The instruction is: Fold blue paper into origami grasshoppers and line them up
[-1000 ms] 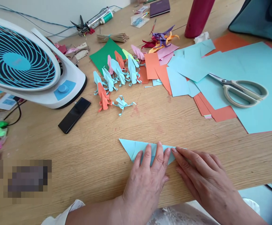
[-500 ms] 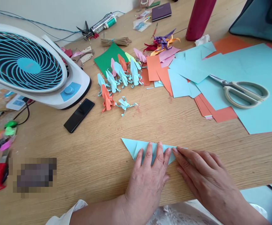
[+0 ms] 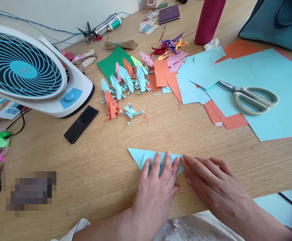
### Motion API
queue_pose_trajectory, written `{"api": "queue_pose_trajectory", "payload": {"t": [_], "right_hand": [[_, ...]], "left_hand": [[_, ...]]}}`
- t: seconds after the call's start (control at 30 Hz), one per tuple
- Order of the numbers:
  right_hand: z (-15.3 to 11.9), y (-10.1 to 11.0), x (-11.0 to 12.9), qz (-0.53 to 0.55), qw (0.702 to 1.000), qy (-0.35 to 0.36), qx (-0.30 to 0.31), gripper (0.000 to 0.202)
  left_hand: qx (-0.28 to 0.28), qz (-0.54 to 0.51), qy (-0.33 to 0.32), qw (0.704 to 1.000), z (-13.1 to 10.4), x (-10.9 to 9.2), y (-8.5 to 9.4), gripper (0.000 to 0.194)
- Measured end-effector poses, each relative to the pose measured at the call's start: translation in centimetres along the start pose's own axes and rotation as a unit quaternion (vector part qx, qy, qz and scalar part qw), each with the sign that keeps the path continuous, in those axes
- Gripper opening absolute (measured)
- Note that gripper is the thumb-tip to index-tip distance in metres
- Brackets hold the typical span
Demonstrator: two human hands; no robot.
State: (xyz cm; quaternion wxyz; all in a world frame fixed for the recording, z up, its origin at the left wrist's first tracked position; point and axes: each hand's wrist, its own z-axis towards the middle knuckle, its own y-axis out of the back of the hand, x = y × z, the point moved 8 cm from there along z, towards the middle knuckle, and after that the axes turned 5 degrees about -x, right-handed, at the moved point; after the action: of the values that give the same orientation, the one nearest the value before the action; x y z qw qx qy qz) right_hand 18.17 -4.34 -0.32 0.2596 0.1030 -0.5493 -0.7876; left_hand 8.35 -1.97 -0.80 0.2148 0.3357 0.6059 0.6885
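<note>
A light blue sheet of paper [image 3: 135, 156], folded into a long flat triangle with creases, lies on the wooden table in front of me. My left hand [image 3: 157, 180] rests flat on it, fingers spread, holding it down and covering much of its middle. At the paper's right end is my right hand [image 3: 206, 180], its fingers pressed together with the tips on the corner. That corner is hidden under those fingertips. Beyond the sheet stand several folded paper figures, among them an orange one [image 3: 112, 105] and a small blue one with thin limbs [image 3: 130, 111].
Scissors [image 3: 255, 98] lie on large blue sheets [image 3: 281, 117] at the right, near smaller orange and blue pieces. A black phone [image 3: 81, 124] and a white fan [image 3: 82, 90] are on the left. A dark red bottle [image 3: 208, 23] stands at the back.
The view has shifted slightly. My right fingers have moved a little closer to the left hand, and the paper's thin right tip, seen before, is out of sight. My left hand stays on the paper.
</note>
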Motion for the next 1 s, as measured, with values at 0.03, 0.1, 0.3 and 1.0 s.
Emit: {"api": "queue_pose_trajectory", "payload": {"t": [0.03, 0.1, 0.3, 1.0], "right_hand": [[0.0, -0.1, 0.0, -0.002, 1.000, -0.003, 0.001, 0.038], [-0.1, -0.3, -0.1, -0.006, 1.000, -0.005, 0.001, 0.037], [-0.2, -0.3, 0.1, 0.003, 1.000, 0.018, -0.001, 0.038], [-0.1, -0.1, 0.0, -0.008, 1.000, 0.015, 0.002, 0.039]], "left_hand": [[0.000, 0.001, 0.001, 1.000, 0.0, 0.0, 0.0, 0.068], [0.000, 0.003, 0.000, 1.000, -0.1, -0.1, 0.1, 0.067], [0.004, 0.007, 0.010, 1.000, -0.1, 0.0, 0.0, 0.067], [-0.010, -0.008, 0.036, 0.999, -2.1, 0.7, -0.4, 0.069]]}}
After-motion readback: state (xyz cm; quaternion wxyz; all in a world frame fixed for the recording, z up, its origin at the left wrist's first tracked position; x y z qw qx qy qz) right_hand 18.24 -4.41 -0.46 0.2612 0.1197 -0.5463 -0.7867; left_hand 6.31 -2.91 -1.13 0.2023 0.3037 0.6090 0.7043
